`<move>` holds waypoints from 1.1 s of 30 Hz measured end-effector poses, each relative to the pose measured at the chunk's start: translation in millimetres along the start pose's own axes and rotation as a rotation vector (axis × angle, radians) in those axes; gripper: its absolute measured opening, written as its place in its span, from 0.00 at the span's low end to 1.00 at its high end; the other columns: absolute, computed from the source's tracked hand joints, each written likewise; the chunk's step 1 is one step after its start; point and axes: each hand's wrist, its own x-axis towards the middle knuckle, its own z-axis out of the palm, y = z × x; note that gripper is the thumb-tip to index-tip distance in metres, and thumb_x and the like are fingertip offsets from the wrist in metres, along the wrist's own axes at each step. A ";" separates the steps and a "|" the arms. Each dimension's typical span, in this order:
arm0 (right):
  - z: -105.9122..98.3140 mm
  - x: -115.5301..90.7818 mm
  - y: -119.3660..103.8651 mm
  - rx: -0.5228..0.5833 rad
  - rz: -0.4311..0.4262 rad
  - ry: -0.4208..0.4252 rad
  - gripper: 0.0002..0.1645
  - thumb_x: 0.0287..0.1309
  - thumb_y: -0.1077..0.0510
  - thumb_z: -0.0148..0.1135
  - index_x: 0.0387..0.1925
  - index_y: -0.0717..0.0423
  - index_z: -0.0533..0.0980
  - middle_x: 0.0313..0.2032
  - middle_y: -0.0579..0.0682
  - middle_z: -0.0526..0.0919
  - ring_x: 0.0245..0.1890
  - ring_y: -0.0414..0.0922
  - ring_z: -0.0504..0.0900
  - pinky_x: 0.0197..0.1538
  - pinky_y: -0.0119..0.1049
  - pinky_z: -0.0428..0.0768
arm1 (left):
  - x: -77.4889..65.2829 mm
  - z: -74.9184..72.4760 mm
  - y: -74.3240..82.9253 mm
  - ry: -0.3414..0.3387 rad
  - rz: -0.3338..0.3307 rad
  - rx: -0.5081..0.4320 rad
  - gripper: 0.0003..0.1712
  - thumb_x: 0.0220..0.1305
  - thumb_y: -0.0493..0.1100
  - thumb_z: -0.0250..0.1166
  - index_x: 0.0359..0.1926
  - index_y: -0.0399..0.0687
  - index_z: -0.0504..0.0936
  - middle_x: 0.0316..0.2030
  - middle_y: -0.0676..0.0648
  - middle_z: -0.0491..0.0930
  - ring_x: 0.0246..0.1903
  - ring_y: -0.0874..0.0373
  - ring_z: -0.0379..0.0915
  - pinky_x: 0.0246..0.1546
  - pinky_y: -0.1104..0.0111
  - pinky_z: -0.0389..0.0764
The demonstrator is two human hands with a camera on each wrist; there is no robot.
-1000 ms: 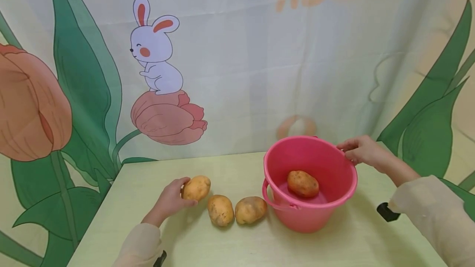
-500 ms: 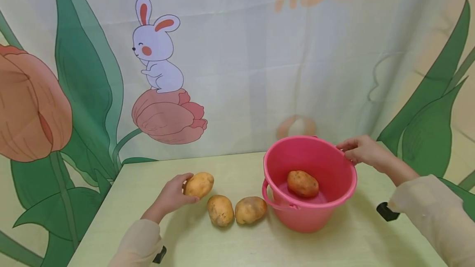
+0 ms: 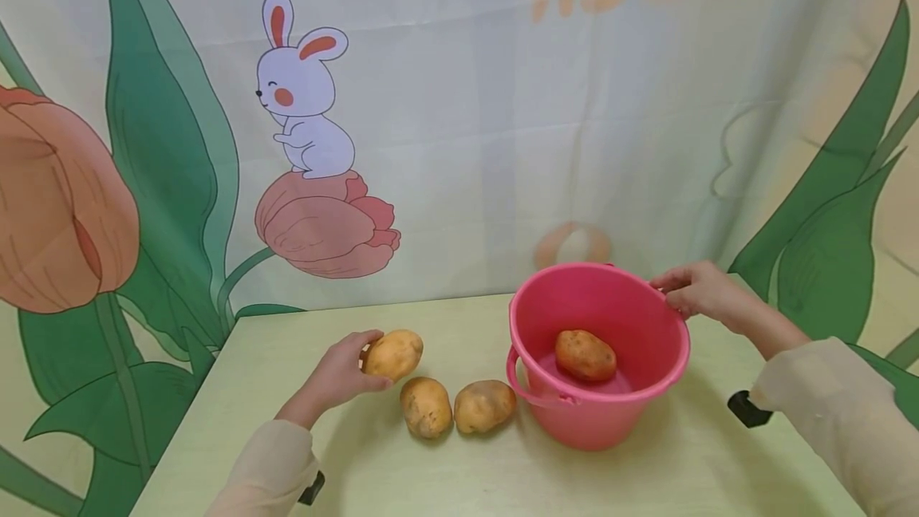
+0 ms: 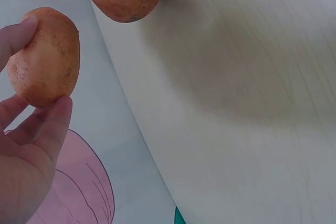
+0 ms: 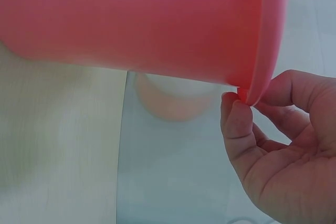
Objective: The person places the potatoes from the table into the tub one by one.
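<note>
Between thumb and fingertips, my left hand point(image 3: 341, 373) holds a yellow-brown potato point(image 3: 393, 356) at the left of the head view. The left wrist view shows the same potato point(image 4: 47, 59) pinched from two sides. Right of it lie two more potatoes, a spotted one point(image 3: 427, 408) and a wider one point(image 3: 485, 407) close to the bucket. The pink bucket point(image 3: 589, 421) stands upright with one potato point(image 3: 585, 355) on its bottom. My right hand point(image 3: 707, 297) grips its rim at the far right; in the right wrist view thumb and fingers pinch that rim point(image 5: 270, 40).
The pale wooden table point(image 3: 459, 485) ends at a hanging cloth point(image 3: 459, 142) printed with a rabbit and tulips. The bucket's handle point(image 3: 524, 389) hangs down on its left side, near the wider potato. Dark wrist cameras point(image 3: 750, 410) sit under both sleeves.
My left hand has moved slightly up and to the right with its potato, nearer the spotted one. The right hand, the bucket and the other potatoes stay in place.
</note>
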 end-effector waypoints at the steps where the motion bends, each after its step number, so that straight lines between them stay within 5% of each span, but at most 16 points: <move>1: -0.2 0.1 -0.4 0.001 -0.001 0.000 0.24 0.54 0.64 0.49 0.54 0.71 0.66 0.43 0.63 0.78 0.32 0.45 0.79 0.36 0.39 0.79 | 0.3 -0.5 1.1 0.000 -0.003 0.003 0.43 0.38 0.44 0.73 0.57 0.42 0.66 0.54 0.43 0.70 0.47 0.49 0.71 0.45 0.59 0.75; 14: -1.7 1.6 -2.7 0.007 -0.005 -0.010 0.24 0.54 0.65 0.48 0.54 0.72 0.65 0.43 0.63 0.78 0.32 0.45 0.78 0.36 0.39 0.79 | -0.2 -10.5 23.0 -0.010 0.072 0.013 0.42 0.37 0.45 0.73 0.57 0.43 0.67 0.50 0.45 0.72 0.43 0.54 0.71 0.42 0.62 0.76; 33: -3.9 5.4 -4.9 0.010 0.005 -0.013 0.24 0.54 0.65 0.48 0.54 0.72 0.65 0.42 0.62 0.78 0.31 0.45 0.78 0.35 0.38 0.79 | 0.4 -20.3 45.6 -0.024 0.059 -0.015 0.42 0.37 0.43 0.74 0.57 0.47 0.67 0.50 0.48 0.71 0.44 0.55 0.69 0.35 0.69 0.78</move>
